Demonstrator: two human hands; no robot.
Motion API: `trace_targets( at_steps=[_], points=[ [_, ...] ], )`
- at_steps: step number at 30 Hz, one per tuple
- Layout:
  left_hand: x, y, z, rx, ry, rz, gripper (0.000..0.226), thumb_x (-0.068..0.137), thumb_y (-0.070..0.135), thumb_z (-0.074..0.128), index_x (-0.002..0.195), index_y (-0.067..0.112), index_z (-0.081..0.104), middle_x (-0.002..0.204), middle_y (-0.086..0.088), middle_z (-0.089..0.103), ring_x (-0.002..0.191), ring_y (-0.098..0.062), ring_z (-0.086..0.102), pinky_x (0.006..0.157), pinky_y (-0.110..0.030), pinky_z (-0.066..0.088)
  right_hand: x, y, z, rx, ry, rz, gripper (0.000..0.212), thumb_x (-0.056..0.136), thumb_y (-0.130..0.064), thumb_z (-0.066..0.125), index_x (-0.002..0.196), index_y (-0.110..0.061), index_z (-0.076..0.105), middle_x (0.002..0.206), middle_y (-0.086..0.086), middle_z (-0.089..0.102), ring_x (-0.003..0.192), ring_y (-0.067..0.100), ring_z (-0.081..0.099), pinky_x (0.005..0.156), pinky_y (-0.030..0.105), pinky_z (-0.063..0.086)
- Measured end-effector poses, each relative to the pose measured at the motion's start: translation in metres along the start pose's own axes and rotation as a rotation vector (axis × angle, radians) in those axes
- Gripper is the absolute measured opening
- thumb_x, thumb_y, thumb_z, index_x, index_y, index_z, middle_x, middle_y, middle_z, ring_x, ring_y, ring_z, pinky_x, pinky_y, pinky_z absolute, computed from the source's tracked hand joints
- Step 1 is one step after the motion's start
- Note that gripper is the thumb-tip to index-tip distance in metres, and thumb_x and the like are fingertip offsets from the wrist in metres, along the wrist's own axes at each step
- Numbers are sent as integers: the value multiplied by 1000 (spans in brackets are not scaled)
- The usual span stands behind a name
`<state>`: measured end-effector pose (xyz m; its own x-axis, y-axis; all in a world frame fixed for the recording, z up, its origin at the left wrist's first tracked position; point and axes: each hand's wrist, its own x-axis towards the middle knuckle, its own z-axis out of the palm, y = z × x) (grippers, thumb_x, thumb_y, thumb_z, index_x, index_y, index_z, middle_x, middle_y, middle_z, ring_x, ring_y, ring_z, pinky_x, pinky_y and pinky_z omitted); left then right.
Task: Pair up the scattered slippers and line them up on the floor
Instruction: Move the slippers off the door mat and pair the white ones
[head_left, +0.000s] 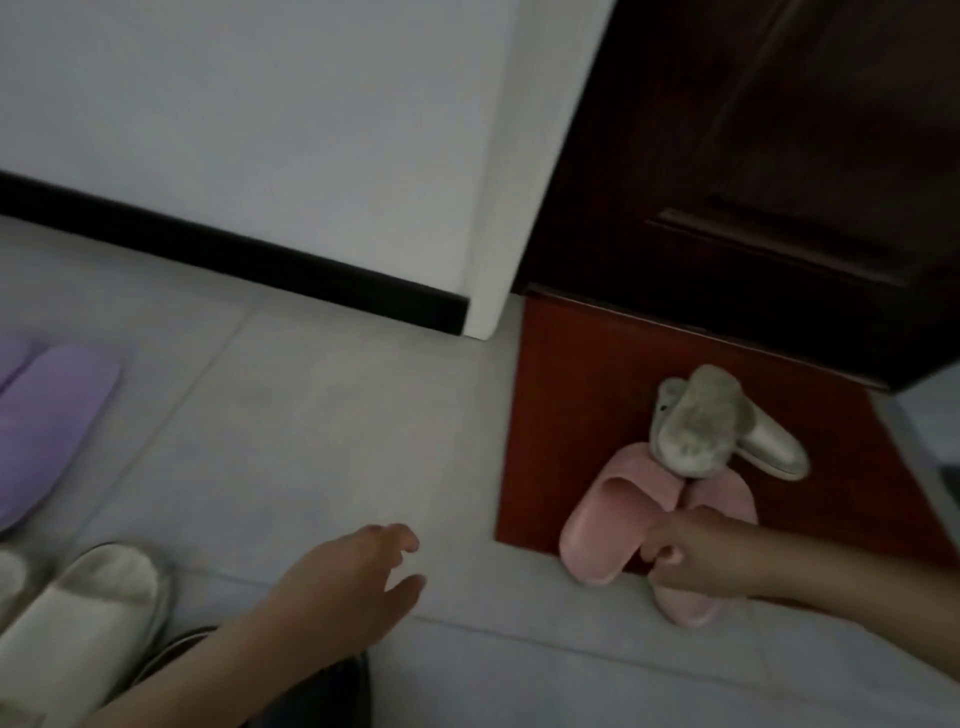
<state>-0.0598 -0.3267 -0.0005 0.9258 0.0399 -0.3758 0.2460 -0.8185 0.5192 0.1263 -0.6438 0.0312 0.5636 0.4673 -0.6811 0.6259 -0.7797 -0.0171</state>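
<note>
Two pink slippers lie side by side at the front edge of a red-brown mat (576, 364): the left pink slipper (605, 525) and the right pink slipper (719, 496). My right hand (691, 556) pinches them together where their inner edges meet. A grey-green slipper (696, 421) lies sole up across another grey-green slipper (769, 441) and over the pink toes. My left hand (343, 582) hovers above the floor tiles, fingers spread, holding nothing. At the left a purple slipper (47, 421) and a cream slipper (83, 618) stand on the floor.
A white wall with a black skirting board (234, 260) runs along the back. A dark wooden door (753, 156) stands behind the mat. Bare grey tiles (322, 415) lie between the left slippers and the mat.
</note>
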Motion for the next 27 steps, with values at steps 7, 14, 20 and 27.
trace_targets(
  at_steps=[7, 14, 20, 27],
  points=[
    [59, 104, 13, 347, -173, 89, 45, 91, 50, 43, 130, 29, 41, 130, 5, 49, 114, -16, 52, 94, -30, 43, 14, 104, 27, 219, 248, 208, 24, 88, -33, 49, 95, -20, 69, 97, -1, 67, 92, 18, 62, 80, 31, 50],
    [137, 221, 32, 416, -107, 139, 40, 92, 41, 44, 125, 19, 46, 122, -4, 50, 107, -25, 56, 88, -39, 48, 72, 188, 25, 802, 566, 495, 38, 87, -37, 56, 109, -7, 61, 112, 14, 63, 104, 31, 59, 83, 38, 49],
    [199, 246, 38, 387, -6, 49, 43, 92, 39, 48, 129, 18, 45, 127, -6, 49, 114, -27, 52, 94, -43, 47, 132, 203, 30, 1473, 574, 690, 53, 82, -31, 66, 121, 4, 57, 122, 21, 61, 111, 35, 59, 96, 41, 48],
    [217, 214, 38, 241, 104, -104, 54, 89, 39, 54, 137, 21, 38, 135, -6, 46, 121, -25, 50, 100, -42, 44, 156, 201, 13, 2046, 584, 533, 15, 79, -15, 70, 74, -14, 56, 73, 5, 59, 61, 14, 53, 54, 24, 47]
  ],
)
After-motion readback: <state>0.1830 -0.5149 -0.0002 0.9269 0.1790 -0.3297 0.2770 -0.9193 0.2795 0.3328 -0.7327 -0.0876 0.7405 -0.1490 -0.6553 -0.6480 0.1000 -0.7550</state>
